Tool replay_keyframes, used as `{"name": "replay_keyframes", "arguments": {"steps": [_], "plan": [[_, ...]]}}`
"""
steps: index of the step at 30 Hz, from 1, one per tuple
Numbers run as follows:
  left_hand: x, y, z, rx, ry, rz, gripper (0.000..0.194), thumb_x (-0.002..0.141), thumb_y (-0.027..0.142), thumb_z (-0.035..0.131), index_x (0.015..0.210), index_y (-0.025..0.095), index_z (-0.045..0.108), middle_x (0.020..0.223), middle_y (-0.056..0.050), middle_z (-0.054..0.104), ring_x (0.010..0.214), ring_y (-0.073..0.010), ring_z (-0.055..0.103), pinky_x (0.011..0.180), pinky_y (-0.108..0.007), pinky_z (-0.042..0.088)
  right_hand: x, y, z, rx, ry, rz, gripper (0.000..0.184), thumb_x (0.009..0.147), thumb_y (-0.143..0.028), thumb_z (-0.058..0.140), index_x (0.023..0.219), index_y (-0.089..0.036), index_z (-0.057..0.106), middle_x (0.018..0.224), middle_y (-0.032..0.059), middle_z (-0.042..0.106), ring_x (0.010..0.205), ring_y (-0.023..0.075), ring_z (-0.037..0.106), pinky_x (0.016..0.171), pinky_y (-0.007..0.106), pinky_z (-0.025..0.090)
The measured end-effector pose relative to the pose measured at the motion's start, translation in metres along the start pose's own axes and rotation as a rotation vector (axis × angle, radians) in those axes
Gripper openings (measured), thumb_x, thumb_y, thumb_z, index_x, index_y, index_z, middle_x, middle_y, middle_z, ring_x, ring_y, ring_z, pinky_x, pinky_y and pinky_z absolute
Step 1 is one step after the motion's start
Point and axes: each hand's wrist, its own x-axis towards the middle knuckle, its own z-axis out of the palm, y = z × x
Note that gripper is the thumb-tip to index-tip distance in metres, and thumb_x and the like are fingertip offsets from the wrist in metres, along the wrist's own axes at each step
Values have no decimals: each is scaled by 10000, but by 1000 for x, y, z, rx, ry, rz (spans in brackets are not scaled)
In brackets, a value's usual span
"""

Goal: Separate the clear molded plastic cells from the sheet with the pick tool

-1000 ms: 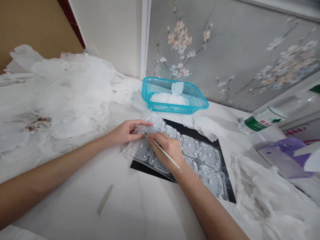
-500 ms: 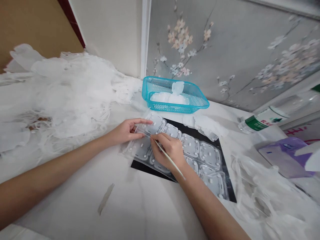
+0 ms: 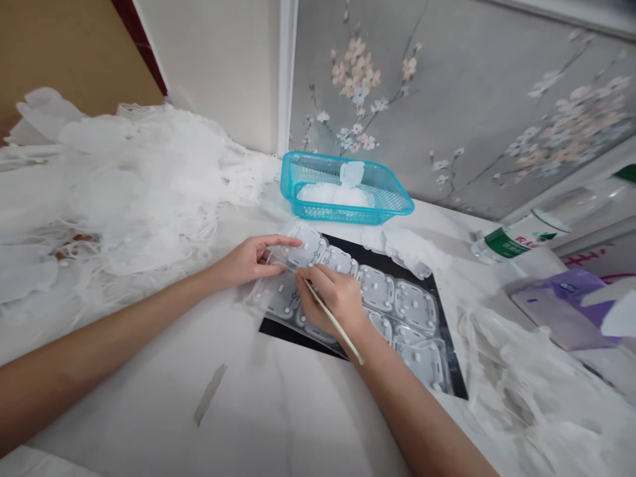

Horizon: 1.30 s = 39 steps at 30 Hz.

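Note:
A translucent moulded sheet (image 3: 376,288) with several rounded-square panels, slots and small white knobs lies on a black mat (image 3: 304,339). At its left end my left hand (image 3: 248,262) holds the edge, index finger stretched over the top and thumb lower down. Its other fingers are partly hidden. My right hand (image 3: 332,295) is closed in a pen grip around a thin pale stick-like tool (image 3: 334,318). The tool's tip is close to my left thumb, hidden by my fingers, so I cannot tell exactly what it touches.
A blue basket (image 3: 348,215) with white translucent pieces stands behind the mat. Loose white pieces (image 3: 397,248) lie at its back edge. A big heap of translucent scraps (image 3: 134,179) is at left, more scraps (image 3: 536,391) at right. A bottle (image 3: 517,238) and purple tissue pack (image 3: 566,305) stand right.
My right hand and the tool have shifted slightly right, and the tool's rear end has dipped a little. My left hand stays in nearly the same place on the sheet.

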Motion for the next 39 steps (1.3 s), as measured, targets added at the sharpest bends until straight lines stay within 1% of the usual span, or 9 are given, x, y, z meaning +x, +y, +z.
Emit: {"name": "replay_keyframes", "arguments": {"steps": [2,6,10,15,18,21,23,31,39], "plan": [[0,-1,0,8,-1,6,501,736,249,625,1215,121,546,536,82,313,476,-60,224,412,-180,187,0,0,1,-10,-5,-1,150,864,-173,467,802,-180,604,636,9,642,538,97,598,479,210,341],[0,-3,-1,22,-12,18,493,731,244,630,1205,127,557,532,81,315,470,-58,226,400,-178,185,0,1,3,-28,-47,23,138,865,-187,476,813,-190,604,666,5,648,535,97,592,468,215,324],[-1,-1,-1,2,-6,18,522,734,246,630,1229,112,534,512,95,254,461,-57,221,397,-176,171,0,0,1,-20,-20,12,149,860,-163,463,792,-177,595,636,6,629,529,95,585,468,211,327],[-1,2,0,-3,0,-10,520,729,230,628,1228,117,538,525,91,272,472,-58,223,407,-175,179,-2,0,0,51,-12,46,138,845,-154,461,791,-177,586,629,8,613,545,98,583,494,200,354],[-1,0,0,-3,-8,-6,517,725,221,623,1224,115,542,518,92,264,462,-57,215,399,-178,170,-3,1,2,26,-49,55,141,847,-156,460,793,-182,587,645,10,617,557,104,583,492,206,343],[-1,-1,0,11,-17,3,519,720,220,623,1221,111,546,509,94,254,453,-55,209,395,-181,158,-3,2,5,-57,-120,5,140,857,-165,466,828,-185,602,672,12,625,533,110,571,466,225,301],[-1,-1,0,12,-14,-2,523,716,216,627,1222,112,546,508,95,246,453,-57,212,397,-180,164,-3,3,6,-93,-133,-9,136,860,-173,473,853,-188,607,687,10,629,513,109,559,456,232,281],[0,-1,0,-20,20,0,536,708,228,650,1221,111,547,523,90,270,460,-55,217,399,-177,178,-3,0,-1,-43,19,-49,142,849,-146,464,798,-170,595,614,5,607,511,93,560,473,219,319],[-1,3,2,-68,18,-13,526,711,219,643,1216,106,548,514,96,261,453,-51,217,398,-165,187,-4,-1,0,-68,15,-87,133,822,-123,469,767,-164,583,600,-5,584,478,91,524,456,229,305]]}}
